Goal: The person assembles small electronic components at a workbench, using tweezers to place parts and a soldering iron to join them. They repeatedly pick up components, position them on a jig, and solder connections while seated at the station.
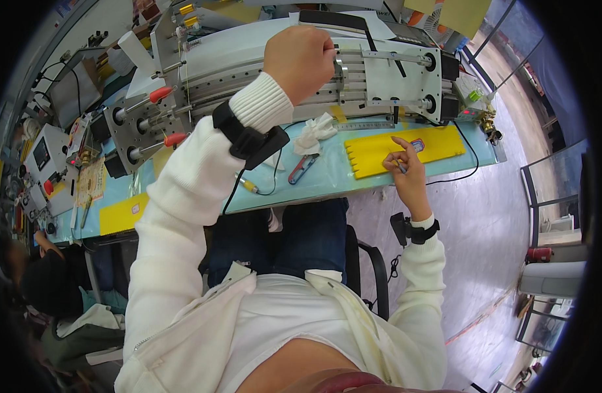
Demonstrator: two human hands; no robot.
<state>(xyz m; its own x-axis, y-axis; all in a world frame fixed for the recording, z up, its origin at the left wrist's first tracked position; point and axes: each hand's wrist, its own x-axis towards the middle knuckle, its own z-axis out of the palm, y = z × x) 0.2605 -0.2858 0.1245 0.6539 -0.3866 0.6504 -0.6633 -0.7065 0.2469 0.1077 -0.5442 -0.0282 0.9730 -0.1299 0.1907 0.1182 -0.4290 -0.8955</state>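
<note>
My left hand is raised over the middle of a metal rail machine with shafts and end plates. Its back faces up and the fingers curl in, so whatever they hold is hidden. My right hand hovers at the front edge of a yellow notched sheet. The index finger sticks out while the other fingers and thumb close around something small and greyish, too small to name. A pink and blue sticker shows on the sheet just past the fingers.
On the blue-covered table lie a red and grey utility knife, crumpled white tissue and a steel ruler. Red-handled clamps sit on the machine's left end. Another yellow sheet and a person are at the left.
</note>
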